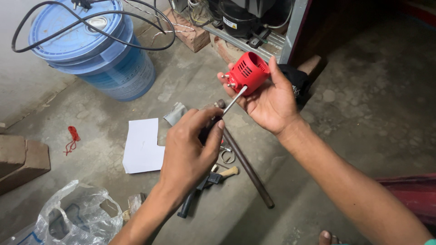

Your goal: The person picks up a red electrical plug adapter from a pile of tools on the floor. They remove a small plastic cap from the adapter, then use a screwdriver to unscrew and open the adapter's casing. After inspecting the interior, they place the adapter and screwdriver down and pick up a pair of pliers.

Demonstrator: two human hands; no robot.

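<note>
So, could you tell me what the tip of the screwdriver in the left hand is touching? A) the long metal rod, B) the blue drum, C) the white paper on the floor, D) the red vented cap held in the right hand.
D: the screwdriver in the left hand runs up to the red cap, which the right hand holds above the floor.
</note>
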